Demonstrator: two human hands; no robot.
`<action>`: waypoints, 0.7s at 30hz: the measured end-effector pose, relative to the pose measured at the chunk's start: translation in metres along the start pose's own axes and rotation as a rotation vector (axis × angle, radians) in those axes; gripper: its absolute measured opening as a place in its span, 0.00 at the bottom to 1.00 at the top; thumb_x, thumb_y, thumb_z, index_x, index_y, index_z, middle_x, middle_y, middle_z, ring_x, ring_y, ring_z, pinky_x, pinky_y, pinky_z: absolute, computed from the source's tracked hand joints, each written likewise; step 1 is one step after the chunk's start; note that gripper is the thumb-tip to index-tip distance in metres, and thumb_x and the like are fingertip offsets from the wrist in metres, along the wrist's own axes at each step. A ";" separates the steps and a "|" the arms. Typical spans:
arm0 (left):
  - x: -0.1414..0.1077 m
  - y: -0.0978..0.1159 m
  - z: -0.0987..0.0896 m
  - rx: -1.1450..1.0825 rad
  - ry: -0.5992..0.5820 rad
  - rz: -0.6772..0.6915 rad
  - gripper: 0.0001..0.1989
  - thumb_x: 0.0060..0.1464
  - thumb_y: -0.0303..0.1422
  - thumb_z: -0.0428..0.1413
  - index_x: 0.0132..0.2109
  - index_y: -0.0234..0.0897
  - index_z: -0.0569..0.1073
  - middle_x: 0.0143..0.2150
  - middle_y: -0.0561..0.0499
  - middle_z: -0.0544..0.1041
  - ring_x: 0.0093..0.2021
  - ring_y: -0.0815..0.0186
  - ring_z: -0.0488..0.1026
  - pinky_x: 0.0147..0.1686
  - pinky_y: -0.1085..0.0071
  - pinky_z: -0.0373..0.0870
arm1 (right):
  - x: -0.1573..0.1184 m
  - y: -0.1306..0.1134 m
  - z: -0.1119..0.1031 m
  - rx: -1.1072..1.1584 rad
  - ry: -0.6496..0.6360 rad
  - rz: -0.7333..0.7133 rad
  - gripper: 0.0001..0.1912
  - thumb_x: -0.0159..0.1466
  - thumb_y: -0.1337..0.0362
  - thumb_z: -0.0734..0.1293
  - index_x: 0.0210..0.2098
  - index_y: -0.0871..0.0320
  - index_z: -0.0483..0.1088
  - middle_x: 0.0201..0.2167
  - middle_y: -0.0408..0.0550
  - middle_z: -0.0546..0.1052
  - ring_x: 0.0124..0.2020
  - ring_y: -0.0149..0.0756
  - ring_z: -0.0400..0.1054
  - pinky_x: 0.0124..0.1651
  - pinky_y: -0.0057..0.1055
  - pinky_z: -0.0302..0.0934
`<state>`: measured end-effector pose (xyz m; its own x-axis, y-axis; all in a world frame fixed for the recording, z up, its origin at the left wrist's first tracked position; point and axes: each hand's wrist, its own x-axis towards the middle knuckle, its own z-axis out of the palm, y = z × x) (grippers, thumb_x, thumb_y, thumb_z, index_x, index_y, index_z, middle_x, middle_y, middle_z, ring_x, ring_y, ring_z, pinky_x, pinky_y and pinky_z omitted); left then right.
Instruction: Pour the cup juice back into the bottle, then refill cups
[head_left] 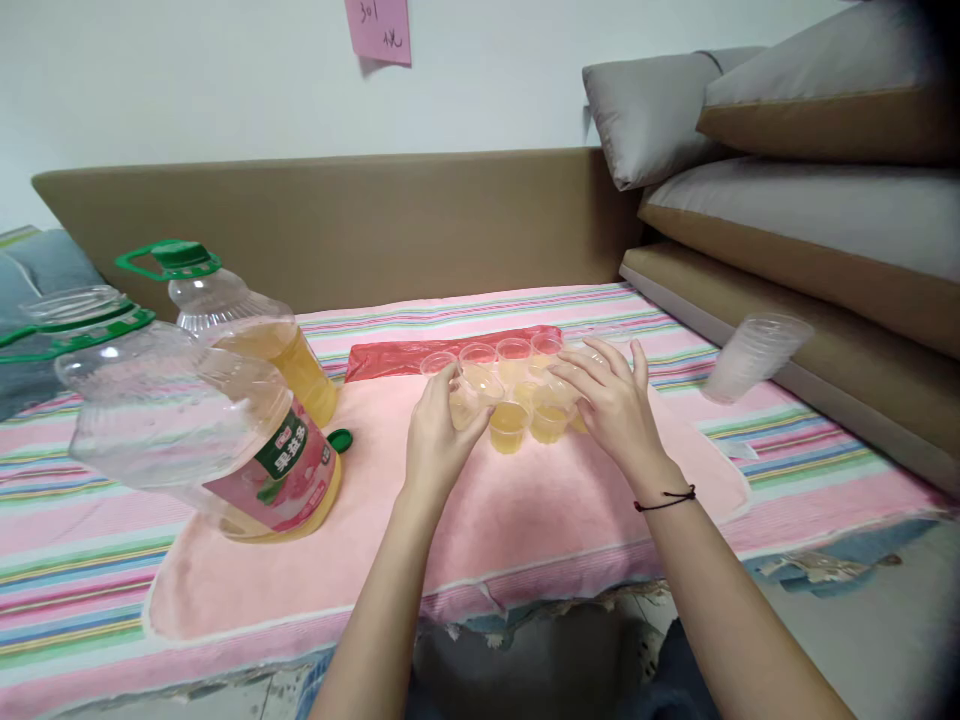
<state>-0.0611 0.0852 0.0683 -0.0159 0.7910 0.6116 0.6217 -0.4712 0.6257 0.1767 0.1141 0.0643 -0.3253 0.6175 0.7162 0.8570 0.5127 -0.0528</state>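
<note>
Several clear plastic cups of yellow liquid stand close together on the pink mat, one of them a front cup [508,428] between my hands. My left hand [441,435] is at the left side of the group, thumb and fingers around a clear cup [463,408] there. At the right side, my right hand [615,405] has its fingers spread over and beside the cups, near another front cup [549,423]; whether it touches one is hard to tell. A dark cord bracelet is on the right wrist.
On the left stand an open large bottle [262,450] and a capped bottle [277,350], with a green cap [340,440] beside them. Red plastic [390,358] lies behind the cups. A cup stack [756,357] leans at right near piled cushions [810,215].
</note>
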 end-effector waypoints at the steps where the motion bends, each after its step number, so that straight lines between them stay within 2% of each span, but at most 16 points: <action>1: 0.000 0.000 0.000 -0.002 0.001 0.000 0.26 0.52 0.34 0.62 0.57 0.39 0.65 0.55 0.43 0.73 0.54 0.56 0.72 0.54 0.56 0.70 | 0.000 0.000 0.000 0.003 0.003 0.000 0.24 0.61 0.78 0.59 0.50 0.49 0.72 0.55 0.43 0.77 0.64 0.48 0.59 0.68 0.65 0.35; 9: 0.000 -0.002 0.000 -0.006 0.001 -0.003 0.26 0.52 0.33 0.62 0.57 0.39 0.65 0.55 0.43 0.73 0.53 0.56 0.72 0.54 0.56 0.70 | 0.001 -0.002 -0.003 0.006 0.030 -0.003 0.25 0.61 0.79 0.60 0.50 0.49 0.72 0.55 0.43 0.77 0.64 0.49 0.60 0.68 0.65 0.38; 14: 0.000 -0.002 0.000 -0.016 0.001 -0.005 0.27 0.52 0.33 0.62 0.58 0.40 0.65 0.56 0.44 0.73 0.54 0.57 0.72 0.54 0.56 0.69 | 0.007 -0.005 -0.018 0.012 0.122 0.001 0.26 0.60 0.78 0.61 0.51 0.47 0.71 0.55 0.43 0.76 0.64 0.51 0.59 0.68 0.64 0.38; 17: 0.000 -0.001 0.000 -0.018 0.001 -0.010 0.27 0.52 0.33 0.62 0.58 0.40 0.65 0.56 0.44 0.73 0.53 0.57 0.72 0.54 0.56 0.69 | 0.007 -0.005 -0.018 0.013 0.173 0.004 0.26 0.60 0.77 0.62 0.52 0.47 0.71 0.56 0.42 0.76 0.65 0.51 0.59 0.68 0.63 0.38; 21: 0.000 -0.001 0.000 -0.014 0.001 -0.002 0.27 0.52 0.34 0.62 0.58 0.40 0.65 0.56 0.44 0.73 0.54 0.57 0.72 0.54 0.56 0.69 | 0.001 -0.002 -0.006 0.036 0.054 -0.021 0.27 0.58 0.79 0.61 0.51 0.47 0.72 0.54 0.42 0.77 0.65 0.51 0.58 0.67 0.66 0.37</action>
<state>-0.0615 0.0855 0.0673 -0.0179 0.7918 0.6105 0.6110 -0.4747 0.6335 0.1771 0.1108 0.0692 -0.3203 0.5739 0.7537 0.8348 0.5471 -0.0618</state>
